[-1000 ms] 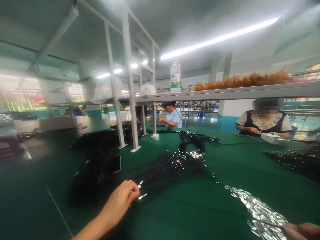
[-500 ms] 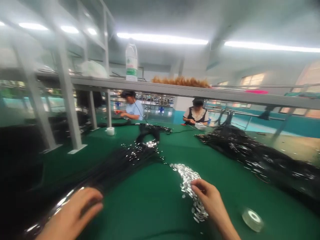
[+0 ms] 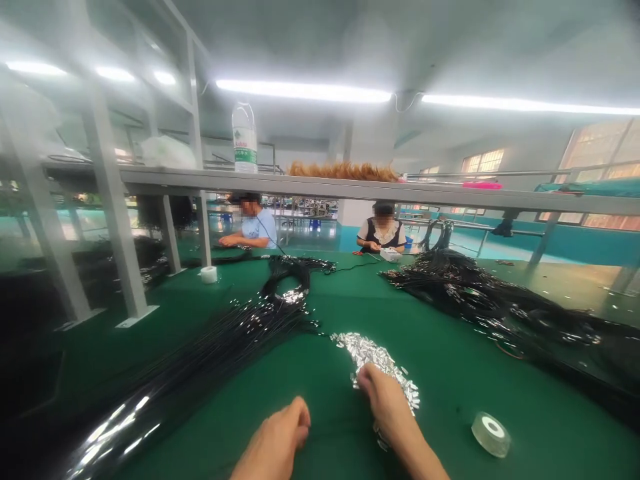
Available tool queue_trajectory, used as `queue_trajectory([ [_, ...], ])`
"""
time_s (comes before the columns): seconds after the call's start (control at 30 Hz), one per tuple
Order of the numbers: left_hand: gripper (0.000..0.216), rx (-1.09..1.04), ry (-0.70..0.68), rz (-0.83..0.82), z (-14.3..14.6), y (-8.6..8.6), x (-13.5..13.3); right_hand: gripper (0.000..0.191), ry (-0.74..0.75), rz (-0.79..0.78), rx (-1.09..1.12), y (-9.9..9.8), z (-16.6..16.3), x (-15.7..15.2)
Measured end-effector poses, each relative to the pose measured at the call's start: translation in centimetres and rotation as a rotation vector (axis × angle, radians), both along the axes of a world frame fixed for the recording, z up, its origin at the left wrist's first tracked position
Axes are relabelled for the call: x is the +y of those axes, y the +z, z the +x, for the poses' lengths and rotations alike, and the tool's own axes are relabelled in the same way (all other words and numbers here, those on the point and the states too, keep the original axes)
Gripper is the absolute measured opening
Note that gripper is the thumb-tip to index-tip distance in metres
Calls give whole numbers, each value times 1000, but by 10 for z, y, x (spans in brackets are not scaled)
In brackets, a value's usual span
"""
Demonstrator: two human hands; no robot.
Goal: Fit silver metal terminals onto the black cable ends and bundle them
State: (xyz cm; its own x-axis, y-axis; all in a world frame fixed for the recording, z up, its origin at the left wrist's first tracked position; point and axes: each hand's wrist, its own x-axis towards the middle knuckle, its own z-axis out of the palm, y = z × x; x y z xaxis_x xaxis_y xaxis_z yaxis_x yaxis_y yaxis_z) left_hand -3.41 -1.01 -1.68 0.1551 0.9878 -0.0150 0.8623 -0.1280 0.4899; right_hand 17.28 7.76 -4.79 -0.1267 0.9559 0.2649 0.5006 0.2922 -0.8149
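My right hand [image 3: 387,397] is at the left side of a curved pile of small shiny metal pieces [image 3: 373,353] on the green tabletop [image 3: 320,373]. Its fingers are curled together, and anything between them is hidden. My left hand [image 3: 275,437] is to the left of it, low over the table near the front. Thumb and fingers are closed there too; I cannot make out what they hold. Left of that hand runs a long bundle of thin black cables [image 3: 210,350], with bright metal ends at its near end.
A roll of clear tape [image 3: 491,435] lies at the right. More black cables [image 3: 480,293] are heaped at the right back. Grey shelf posts [image 3: 117,233] stand at the left, beside a white roll [image 3: 209,274]. Two people [image 3: 383,230] sit across the table.
My left hand has moved right, away from the black cable bundle, and its fingers have closed. The right hand has shifted slightly left along the metal pile. The camera view has shifted a little.
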Motion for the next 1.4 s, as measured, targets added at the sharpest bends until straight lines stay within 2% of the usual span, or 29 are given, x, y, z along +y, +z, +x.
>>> queue_trajectory([
  [0.07,24,-127,-17,7,11,5,5,15,16,-25,148,6,6,-2],
  [0.17,25,-233,-75,97,35,14,14,29,28,-41,332,15,16,-5],
  [0.27,29,-328,-43,189,48,19,22,37,30,-51,461,20,23,-7],
  [0.4,33,-417,52,268,41,16,27,38,111,-131,643,21,20,-9],
  [0.53,29,-448,60,293,34,7,28,37,160,-266,869,19,12,-13],
  [0.73,25,-550,36,342,37,2,29,33,86,-197,803,16,12,-12],
  [1.1,25,-496,32,378,34,2,29,34,39,-155,823,6,15,-5],
  [1.4,27,-520,36,339,31,3,28,32,36,-102,757,19,12,-11],
])
